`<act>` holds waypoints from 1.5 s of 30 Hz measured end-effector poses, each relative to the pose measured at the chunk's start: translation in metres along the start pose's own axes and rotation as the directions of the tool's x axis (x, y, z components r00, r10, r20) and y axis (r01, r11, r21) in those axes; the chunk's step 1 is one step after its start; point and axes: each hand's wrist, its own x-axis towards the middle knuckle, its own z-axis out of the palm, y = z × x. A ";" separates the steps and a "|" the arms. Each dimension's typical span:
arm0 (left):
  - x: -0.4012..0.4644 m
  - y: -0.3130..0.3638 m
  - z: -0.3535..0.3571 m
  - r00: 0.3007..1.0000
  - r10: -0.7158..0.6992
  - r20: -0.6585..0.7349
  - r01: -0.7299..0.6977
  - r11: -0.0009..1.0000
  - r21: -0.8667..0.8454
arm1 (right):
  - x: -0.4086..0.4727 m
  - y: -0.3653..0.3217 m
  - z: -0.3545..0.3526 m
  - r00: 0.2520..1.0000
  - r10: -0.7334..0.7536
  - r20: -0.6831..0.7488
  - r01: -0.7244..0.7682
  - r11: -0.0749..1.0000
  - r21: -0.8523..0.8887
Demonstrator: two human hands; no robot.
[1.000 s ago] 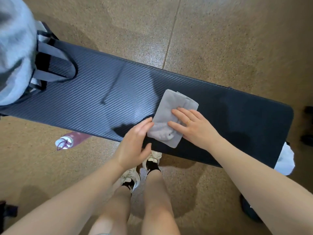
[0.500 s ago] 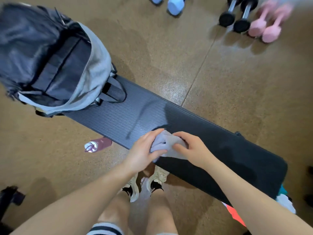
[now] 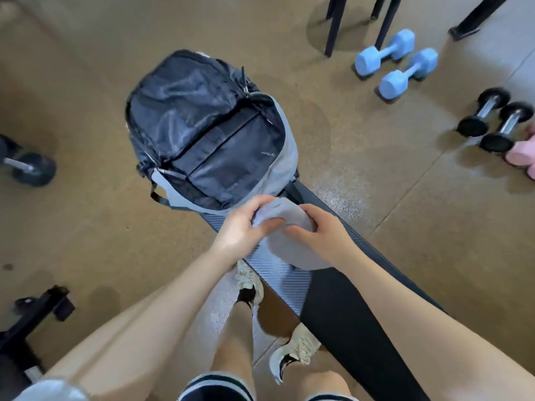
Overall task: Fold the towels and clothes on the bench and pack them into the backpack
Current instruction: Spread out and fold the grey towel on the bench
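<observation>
Backpack first: it sits unzipped at the far end of your worktop, its grey shell spread wide and its front flap thrown back. Inside, you can see only dark lining and a flat inner pocket panel; no folded cloth shows in the main compartment. Your folded grey towel is lifted off the worktop, just beside the backpack's near rim. Your left hand grips its far left edge with curled fingers, thumb on top. Your right hand pinches the right side, fingers wrapped over the fold. The towel droops between and below both hands. On the floor beyond lie two blue dumbbells, and a black pair sits further right.
</observation>
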 end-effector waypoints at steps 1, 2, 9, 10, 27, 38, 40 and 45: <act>0.010 -0.007 -0.014 1.000 -0.002 -0.019 0.002 1.000 0.010 | 0.018 -0.009 0.005 1.000 0.010 -0.002 -0.010 1.000 -0.006; 0.022 -0.015 -0.028 0.999 0.008 -0.047 -0.007 1.000 0.021 | 0.036 -0.017 0.010 1.000 0.024 -0.020 -0.024 1.000 -0.001; 0.136 -0.093 -0.122 0.969 -0.004 -0.246 0.077 0.955 0.288 | 0.159 -0.065 0.034 0.956 0.264 -0.129 -0.219 0.932 0.288; 0.157 -0.103 -0.132 0.974 0.014 -0.224 0.077 0.917 0.392 | 0.176 -0.068 0.037 0.946 0.296 -0.128 -0.248 0.921 0.302; 0.257 -0.162 -0.196 0.959 0.165 -0.232 0.033 0.745 0.666 | 0.292 -0.060 0.083 0.852 0.524 -0.011 -0.477 0.784 0.398; 0.245 -0.120 -0.252 0.914 0.151 -0.377 0.021 0.909 0.416 | 0.381 -0.108 0.126 0.945 0.324 -0.047 -0.320 0.944 0.078; 0.247 -0.127 -0.249 0.924 0.119 -0.363 0.040 0.915 0.401 | 0.381 -0.099 0.125 0.935 0.313 -0.165 -0.320 0.947 -0.020; 0.243 -0.136 -0.233 0.927 0.123 -0.355 0.021 0.926 0.376 | 0.315 -0.058 0.117 0.790 0.543 -0.284 -0.529 0.839 0.129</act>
